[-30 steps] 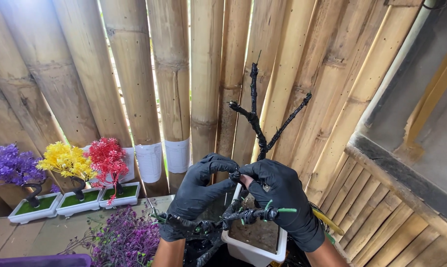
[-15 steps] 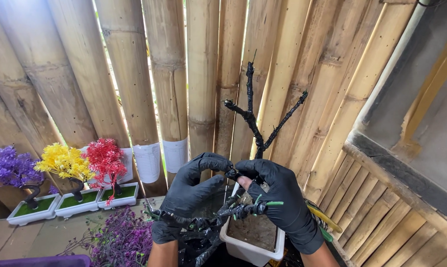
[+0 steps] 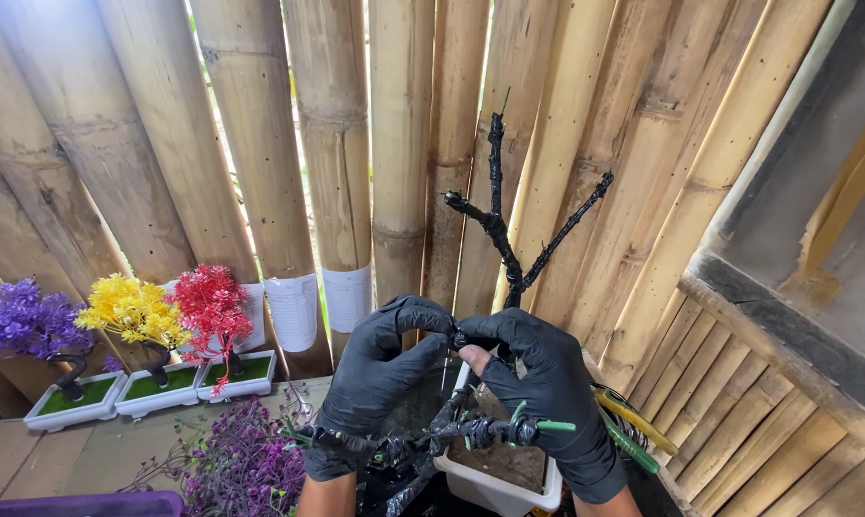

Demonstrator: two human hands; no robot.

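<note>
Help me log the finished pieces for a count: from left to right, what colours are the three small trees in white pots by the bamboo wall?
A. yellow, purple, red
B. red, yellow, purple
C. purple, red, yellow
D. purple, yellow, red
D: the purple tree stands leftmost, the yellow tree in the middle and the red tree on the right, each in its own white pot.

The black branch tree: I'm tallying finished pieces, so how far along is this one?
Done: the black trunk stands forked in the white pot, wrapped dark to its tips. In hand: the left hand and right hand, both gloved, pinch the trunk at its fork. Left: its branches are bare, unlike the purple tree, yellow tree and red tree.
</note>
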